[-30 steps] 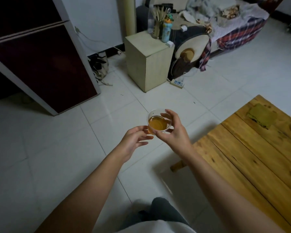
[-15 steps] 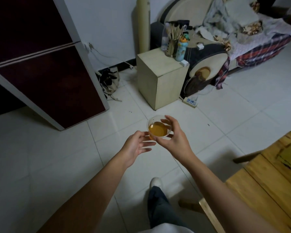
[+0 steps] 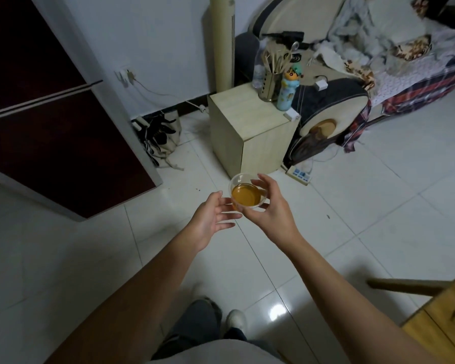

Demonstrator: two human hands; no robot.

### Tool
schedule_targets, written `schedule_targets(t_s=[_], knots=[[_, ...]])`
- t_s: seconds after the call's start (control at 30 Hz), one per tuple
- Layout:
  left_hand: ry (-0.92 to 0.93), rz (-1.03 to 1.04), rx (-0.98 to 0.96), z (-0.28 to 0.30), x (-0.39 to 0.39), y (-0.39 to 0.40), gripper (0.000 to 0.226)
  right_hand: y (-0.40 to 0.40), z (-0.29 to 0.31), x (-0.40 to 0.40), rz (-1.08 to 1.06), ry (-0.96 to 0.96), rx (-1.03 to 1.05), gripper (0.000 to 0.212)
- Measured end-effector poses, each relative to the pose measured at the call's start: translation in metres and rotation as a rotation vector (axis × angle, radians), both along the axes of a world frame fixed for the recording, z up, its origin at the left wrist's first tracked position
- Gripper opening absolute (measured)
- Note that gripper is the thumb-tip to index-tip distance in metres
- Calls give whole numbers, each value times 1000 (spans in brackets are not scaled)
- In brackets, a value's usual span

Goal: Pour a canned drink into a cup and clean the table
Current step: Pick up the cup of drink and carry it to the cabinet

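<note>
A clear plastic cup (image 3: pixel 247 191) holding amber drink is carried upright over the white tiled floor. My right hand (image 3: pixel 272 206) grips it from the right, thumb over the far rim and fingers under the near side. My left hand (image 3: pixel 210 222) hovers just left of the cup with its fingers spread, the fingertips close to the cup's wall; whether they touch it I cannot tell. Only a corner of the wooden table (image 3: pixel 447 319) shows at the lower right. No can is in view.
A pale wooden cabinet (image 3: pixel 252 130) stands ahead with a utensil holder (image 3: pixel 269 82) and a blue bottle (image 3: pixel 288 90) on top. A cluttered sofa (image 3: pixel 352 74) lies behind, a power strip (image 3: pixel 298 174) on the floor, a dark red door (image 3: pixel 50 127) at left. My legs and shoe (image 3: pixel 235 320) are below.
I have walked away from the table toward the cabinet; the table slid out to the lower right and the cabinet looms closer. The cup stays held in the same grip.
</note>
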State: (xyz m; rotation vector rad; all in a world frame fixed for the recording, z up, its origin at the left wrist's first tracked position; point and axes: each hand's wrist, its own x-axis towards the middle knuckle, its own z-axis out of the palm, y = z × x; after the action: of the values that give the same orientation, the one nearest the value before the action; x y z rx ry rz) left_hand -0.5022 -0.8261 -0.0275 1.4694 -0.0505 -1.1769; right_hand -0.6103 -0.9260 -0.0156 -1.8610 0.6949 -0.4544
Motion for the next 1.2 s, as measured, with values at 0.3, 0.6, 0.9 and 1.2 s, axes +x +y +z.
schedule_targets(t_s=[0.3,0.6,0.9,1.2], knots=[[-7,-55,-1,-15,122,-84,40,-74,-12,115,-54,26,-13,77],[-12,-140,4,-13,260,-175,40,-152,-7,240,-172,10,8,78],[-14,-233,36,-23,340,-258,42,-229,-17,315,-228,47,-13,80],[-29,-291,86,-39,398,-360,39,-334,-44,371,-227,77,-19,81]])
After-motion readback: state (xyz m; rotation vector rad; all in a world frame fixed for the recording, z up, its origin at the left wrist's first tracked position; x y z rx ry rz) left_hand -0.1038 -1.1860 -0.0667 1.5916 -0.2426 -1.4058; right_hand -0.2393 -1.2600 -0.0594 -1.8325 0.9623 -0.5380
